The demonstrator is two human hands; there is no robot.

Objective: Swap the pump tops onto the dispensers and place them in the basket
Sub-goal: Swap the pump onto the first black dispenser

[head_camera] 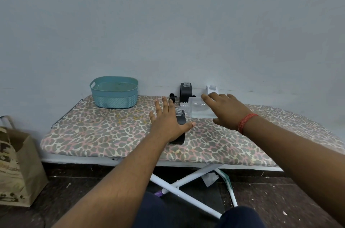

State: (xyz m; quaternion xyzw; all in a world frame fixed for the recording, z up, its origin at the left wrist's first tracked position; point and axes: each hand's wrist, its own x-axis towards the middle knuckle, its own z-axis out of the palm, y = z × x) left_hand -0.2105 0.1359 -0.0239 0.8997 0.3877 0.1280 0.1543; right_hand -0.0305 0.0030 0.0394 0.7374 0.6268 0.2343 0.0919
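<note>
A teal basket (114, 91) stands at the back left of the leopard-print ironing board (104, 134). A clear dispenser bottle (197, 109) without a top lies tilted on its side, neck to the left. My right hand (226, 111) lies over it with straight fingers. A black dispenser (181, 130) without a top stands near the middle, partly hidden behind my left hand (167, 123), whose fingers are spread. A black pump top (172, 97) lies just beyond. By the wall stand another black dispenser (185, 90) and a white one (212, 89).
The board stands against a pale wall, on white crossed legs (186, 186). A brown paper bag (16, 168) sits on the dark floor at the left. White paper scraps lie under the board.
</note>
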